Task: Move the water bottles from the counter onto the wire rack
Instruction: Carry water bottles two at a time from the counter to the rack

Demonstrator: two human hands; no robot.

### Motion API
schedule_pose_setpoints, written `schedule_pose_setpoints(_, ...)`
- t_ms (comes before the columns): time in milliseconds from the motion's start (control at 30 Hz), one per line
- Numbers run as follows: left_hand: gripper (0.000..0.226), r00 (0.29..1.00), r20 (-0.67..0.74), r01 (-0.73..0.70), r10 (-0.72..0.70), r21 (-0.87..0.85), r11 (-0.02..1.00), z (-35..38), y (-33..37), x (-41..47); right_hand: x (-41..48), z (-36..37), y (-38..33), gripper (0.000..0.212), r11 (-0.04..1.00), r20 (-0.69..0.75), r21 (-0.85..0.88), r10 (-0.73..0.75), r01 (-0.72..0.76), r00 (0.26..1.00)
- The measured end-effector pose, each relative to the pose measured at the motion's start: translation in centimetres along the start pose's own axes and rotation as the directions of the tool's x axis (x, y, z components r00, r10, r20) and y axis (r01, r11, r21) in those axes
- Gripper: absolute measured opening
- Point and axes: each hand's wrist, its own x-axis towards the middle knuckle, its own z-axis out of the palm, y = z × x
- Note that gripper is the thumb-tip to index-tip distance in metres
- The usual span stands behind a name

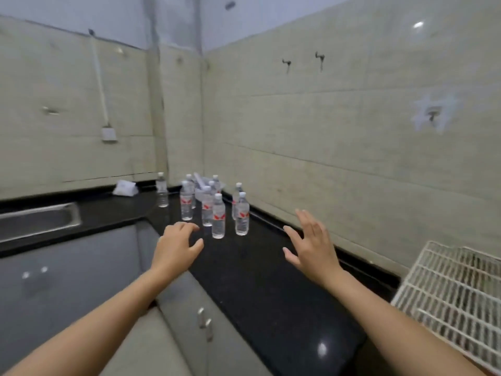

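Several clear water bottles with white caps and red labels stand upright in a cluster on the black counter [260,278] near the corner. The nearest bottle [218,216] and another bottle [242,214] stand at the front of the cluster. A lone bottle [161,190] stands apart to the left. My left hand [177,246] hovers open, fingers curled, just short of the nearest bottle. My right hand [311,245] is open with fingers spread, to the right of the cluster. Neither hand holds anything. A white wire rack [455,294] lies at the right edge, with nothing on it.
A steel sink [38,221] is set in the counter at the left. A crumpled white bag [124,188] lies by the back wall. Plastic wrapping [202,183] sits behind the bottles. Tiled walls enclose the corner. Cabinet doors with handles [204,321] lie below the counter.
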Motion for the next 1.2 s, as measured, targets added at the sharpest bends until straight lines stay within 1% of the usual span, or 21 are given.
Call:
schedule_pose_setpoints(100, 0.033, 0.988, -0.059, 0.148, -0.143, 0.087, 0.985, -4.8, -7.2, -2.3, 4.3, 1.7, -7.4, 0.052, 0.989, -0.032, 0.096, -0.11, 0.112, 0.993)
schedule_pose_setpoints(200, 0.031, 0.952, -0.143, 0.291, -0.272, 0.134, 0.947, -9.2, -13.1, -4.4, 8.2, 2.9, -13.8, 0.055, 0.959, -0.085, 0.193, -0.194, 0.207, 0.977)
schedule_pose_setpoints(300, 0.031, 0.9, -0.204, 0.417, -0.385, 0.145, 0.897, -12.1, -17.3, -6.3, 11.0, 4.2, -19.0, 0.056, 0.921, -0.139, 0.243, -0.28, 0.306, 0.95)
schedule_pose_setpoints(400, 0.031, 0.865, -0.239, 0.484, -0.441, 0.171, 0.858, -13.5, -20.2, -7.0, 13.1, 6.1, -22.9, 0.056, 0.875, -0.183, 0.285, -0.35, 0.39, 0.919)
schedule_pose_setpoints(500, 0.03, 0.851, -0.262, 0.506, -0.455, 0.179, 0.844, -14.4, -22.7, -5.6, 15.2, 8.6, -25.3, 0.054, 0.849, -0.193, 0.317, -0.379, 0.423, 0.905)
schedule_pose_setpoints(567, 0.029, 0.847, -0.277, 0.508, -0.453, 0.174, 0.844, -14.5, -24.1, -3.9, 16.9, 10.7, -26.1, 0.053, 0.85, -0.189, 0.314, -0.38, 0.422, 0.906)
schedule_pose_setpoints(667, 0.03, 0.851, -0.288, 0.499, -0.44, 0.179, 0.848, -14.1, -26.1, -0.5, 19.5, 14.3, -27.0, 0.053, 0.871, -0.133, 0.329, -0.339, 0.364, 0.931)
schedule_pose_setpoints(733, 0.03, 0.858, -0.278, 0.489, -0.431, 0.189, 0.851, -13.5, -27.4, 2.1, 21.2, 17.0, -27.5, 0.06, 0.875, -0.091, 0.342, -0.333, 0.344, 0.938)
schedule_pose_setpoints(800, 0.03, 0.865, -0.274, 0.478, -0.421, 0.196, 0.856, -13.4, -28.9, 5.2, 23.2, 19.8, -27.8, 0.067, 0.86, -0.081, 0.335, -0.38, 0.384, 0.921)
schedule_pose_setpoints(867, 0.029, 0.869, -0.283, 0.467, -0.405, 0.204, 0.86, -13.9, -30.5, 8.6, 25.8, 22.3, -27.9, 0.068, 0.841, -0.086, 0.316, -0.435, 0.439, 0.896)
schedule_pose_setpoints(933, 0.029, 0.863, -0.316, 0.464, -0.395, 0.181, 0.867, -14.4, -32.1, 12.0, 29.1, 24.4, -28.1, 0.068, 0.843, -0.076, 0.299, -0.445, 0.447, 0.892)
schedule_pose_setpoints(1000, 0.029, 0.856, -0.332, 0.461, -0.397, 0.142, 0.876, -14.3, -33.5, 14.6, 32.3, 26.2, -28.5, 0.069, 0.867, -0.021, 0.291, -0.416, 0.403, 0.909)
schedule_pose_setpoints(1067, 0.029, 0.861, -0.307, 0.461, -0.406, 0.132, 0.878, -13.5, -35.1, 16.1, 34.4, 27.8, -29.4, 0.069, 0.883, 0.052, 0.295, -0.396, 0.364, 0.917)
schedule_pose_setpoints(1133, 0.029, 0.865, -0.278, 0.467, -0.418, 0.142, 0.873, -12.6, -37.0, 17.2, 35.8, 29.8, -30.5, 0.068, 0.879, 0.089, 0.281, -0.424, 0.385, 0.901)
schedule_pose_setpoints(1200, 0.029, 0.857, -0.278, 0.482, -0.434, 0.131, 0.867, -12.0, -39.2, 18.5, 37.1, 31.9, -31.4, 0.067, 0.846, 0.086, 0.25, -0.504, 0.471, 0.86)
